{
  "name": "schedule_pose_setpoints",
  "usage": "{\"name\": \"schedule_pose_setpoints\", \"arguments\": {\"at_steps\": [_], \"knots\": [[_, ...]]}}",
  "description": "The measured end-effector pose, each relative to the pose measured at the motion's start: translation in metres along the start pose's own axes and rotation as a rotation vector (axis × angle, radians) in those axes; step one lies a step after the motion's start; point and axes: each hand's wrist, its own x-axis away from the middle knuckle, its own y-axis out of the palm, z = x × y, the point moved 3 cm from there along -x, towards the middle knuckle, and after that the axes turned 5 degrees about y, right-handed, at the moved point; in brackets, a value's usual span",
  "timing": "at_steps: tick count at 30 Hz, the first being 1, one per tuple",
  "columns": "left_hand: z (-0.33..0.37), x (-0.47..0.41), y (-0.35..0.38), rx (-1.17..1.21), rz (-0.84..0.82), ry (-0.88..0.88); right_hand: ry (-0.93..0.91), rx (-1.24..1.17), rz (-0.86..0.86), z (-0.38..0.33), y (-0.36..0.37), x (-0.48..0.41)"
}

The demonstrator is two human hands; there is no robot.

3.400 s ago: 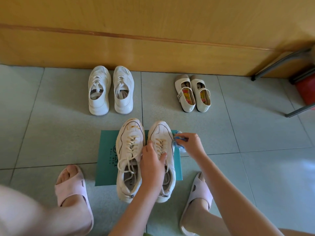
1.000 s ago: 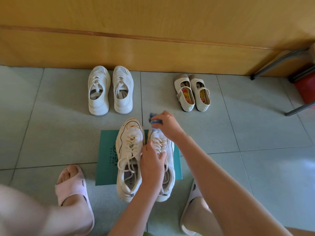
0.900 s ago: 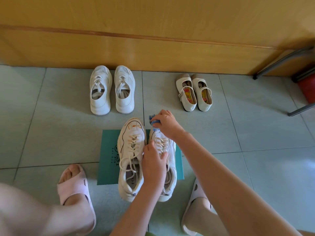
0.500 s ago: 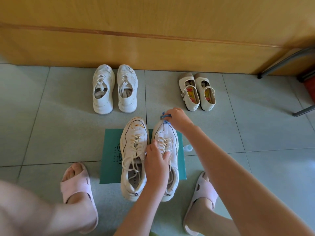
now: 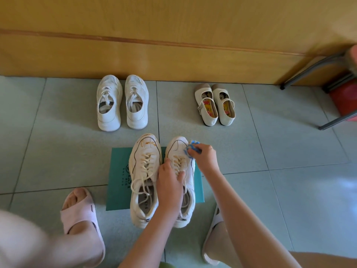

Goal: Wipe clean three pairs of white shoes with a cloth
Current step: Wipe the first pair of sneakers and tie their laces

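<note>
Two white lace-up sneakers stand side by side on a teal mat. The left sneaker has orange-brown stains on its toe. My left hand grips the right sneaker over its laces and tongue. My right hand pinches a blue and white cloth against the right side of that sneaker's toe. A second white sneaker pair and a pair of cream strap shoes stand by the wall.
A wooden wall panel runs along the back. Grey metal chair legs and a red object sit at the far right. My feet in pink slippers rest on the grey tiles on both sides of the mat.
My right hand has carried the cloth from the tip of the right sneaker's toe round to its right side. My left hand keeps its hold on the laces.
</note>
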Motion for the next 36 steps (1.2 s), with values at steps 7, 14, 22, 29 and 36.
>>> {"name": "schedule_pose_setpoints", "arguments": {"at_steps": [7,14,22,29,36], "knots": [[0.001,0.000,-0.002,-0.034,-0.041,-0.026,0.038,-0.013,-0.011,0.022,-0.004,0.019],[0.003,0.000,-0.004,-0.008,-0.064,-0.026,0.196,0.170,-0.460,0.061,-0.016,0.038],[0.013,0.004,-0.006,-0.274,-0.170,-0.006,0.041,-0.051,0.091,0.012,-0.023,0.001],[0.006,0.002,-0.009,-0.207,-0.134,-0.003,0.081,-0.119,0.076,0.017,0.000,0.006],[0.001,-0.001,-0.007,-0.155,-0.100,0.011,0.028,-0.086,0.108,0.023,-0.003,0.034]]}}
